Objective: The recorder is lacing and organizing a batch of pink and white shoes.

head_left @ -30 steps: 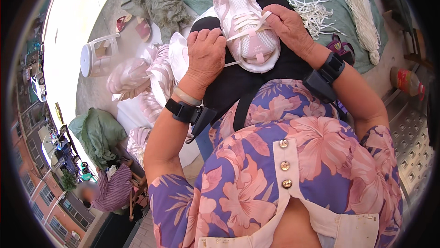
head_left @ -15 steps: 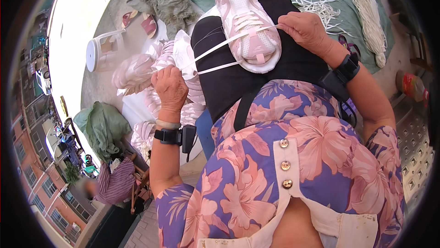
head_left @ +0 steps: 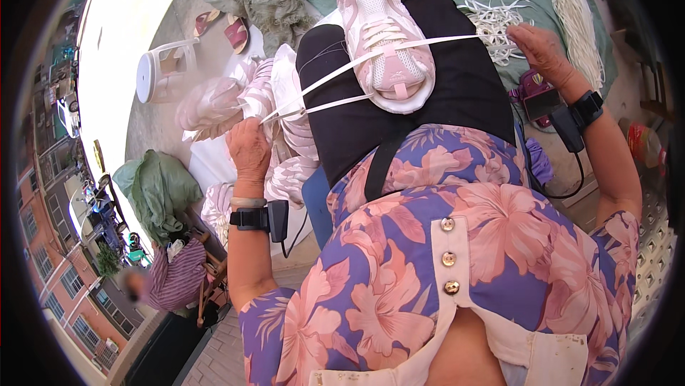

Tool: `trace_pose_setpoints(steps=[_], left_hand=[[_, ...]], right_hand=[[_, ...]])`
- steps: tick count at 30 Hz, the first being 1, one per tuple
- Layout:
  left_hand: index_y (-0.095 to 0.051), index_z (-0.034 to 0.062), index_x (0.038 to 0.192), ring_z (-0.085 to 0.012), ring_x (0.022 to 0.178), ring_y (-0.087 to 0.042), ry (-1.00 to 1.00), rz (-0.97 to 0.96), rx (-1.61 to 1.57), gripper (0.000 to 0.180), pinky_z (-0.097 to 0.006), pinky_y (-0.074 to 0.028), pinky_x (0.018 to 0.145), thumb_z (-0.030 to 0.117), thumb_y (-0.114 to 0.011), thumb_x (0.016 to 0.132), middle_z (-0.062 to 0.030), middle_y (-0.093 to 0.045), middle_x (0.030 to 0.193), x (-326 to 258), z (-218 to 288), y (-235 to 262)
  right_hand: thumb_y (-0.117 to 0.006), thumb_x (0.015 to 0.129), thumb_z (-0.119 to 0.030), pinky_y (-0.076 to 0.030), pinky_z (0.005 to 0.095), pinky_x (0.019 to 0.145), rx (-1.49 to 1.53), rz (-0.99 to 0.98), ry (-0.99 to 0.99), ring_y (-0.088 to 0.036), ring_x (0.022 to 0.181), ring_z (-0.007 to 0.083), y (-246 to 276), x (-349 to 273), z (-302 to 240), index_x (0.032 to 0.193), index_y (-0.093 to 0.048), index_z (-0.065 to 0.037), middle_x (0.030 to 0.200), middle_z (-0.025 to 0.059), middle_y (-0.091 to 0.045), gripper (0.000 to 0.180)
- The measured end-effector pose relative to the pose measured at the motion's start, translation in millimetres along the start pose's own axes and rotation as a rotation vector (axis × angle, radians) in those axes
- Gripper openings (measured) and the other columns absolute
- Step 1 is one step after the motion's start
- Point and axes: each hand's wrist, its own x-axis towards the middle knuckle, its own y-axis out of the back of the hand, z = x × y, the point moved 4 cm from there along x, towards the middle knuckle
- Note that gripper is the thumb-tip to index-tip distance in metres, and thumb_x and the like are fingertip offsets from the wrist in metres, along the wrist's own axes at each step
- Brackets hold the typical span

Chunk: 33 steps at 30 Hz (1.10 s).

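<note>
A pink and white sneaker [head_left: 401, 70] rests on my lap, its heel toward me and its tongue tab upright in the opening. White shoelace [head_left: 325, 78] is threaded through several eyelets and pulled out to both sides. My left hand [head_left: 250, 145], left of the shoe, pinches lace strands between closed fingers. Out to the right, my right hand [head_left: 540, 51] grips the other stretch of lace between thumb and fingers. The lace runs taut across the shoe between the two hands, and a second strand goes from the shoe's near side to my left hand.
More pink and white shoe pieces [head_left: 214, 104] are heaped at my left. Loose white laces [head_left: 499, 18] and a long lace bundle [head_left: 576, 26] lie on green cloth at the right. A white stool [head_left: 160, 70] stands far left. Another person [head_left: 178, 275] sits at the lower left.
My right hand has moved outward to the right, drawing out more lace. My left hand has shifted slightly left and nearer to me. The shoe stays on my lap.
</note>
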Motion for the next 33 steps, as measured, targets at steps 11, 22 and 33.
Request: trace_pose_setpoints(steps=[11, 22, 33], left_hand=[[-0.059, 0.0051, 0.081, -0.0217, 0.06, -0.058, 0.54, 0.133, -0.063, 0.014, -0.036, -0.044, 0.056, 0.017, -0.053, 0.085, -0.0091, -0.057, 0.065, -15.6, -119.7, 45.0], [-0.056, 0.0062, 0.081, -0.0048, 0.037, -0.047, 0.557, -0.728, -1.406, 0.025, -0.015, -0.032, 0.033, 0.027, -0.049, 0.092, -0.0024, -0.059, 0.059, 62.7, 108.0, -23.1], [-0.055, 0.0058, 0.078, -0.0036, 0.035, -0.039, 0.585, -0.439, -1.384, 0.027, -0.017, -0.027, 0.032, 0.028, -0.049, 0.092, 0.0009, -0.05, 0.055, 112.6, 149.9, -28.9]], right_hand=[[-0.049, 0.092, -0.02, -0.048, 0.0274, 0.067, -0.425, 0.311, -0.207, -0.063, 0.076, 0.0198, 120.3, -60.2, 135.4, 0.104, -0.06, -0.007, 0.09, 0.0086, -0.064, 0.021], [-0.055, 0.087, -0.027, -0.045, 0.0199, 0.06, 1.438, -0.175, -0.977, -0.056, 0.067, 0.0055, -54.5, 26.1, -84.3, 0.089, -0.059, -0.009, 0.08, -0.0009, -0.06, 0.019], [-0.063, 0.083, -0.014, -0.039, 0.0167, 0.05, 1.396, 0.188, -0.808, -0.049, 0.058, 0.0037, -73.1, 57.4, -96.3, 0.092, -0.065, -0.002, 0.069, -0.0015, -0.057, 0.015]])
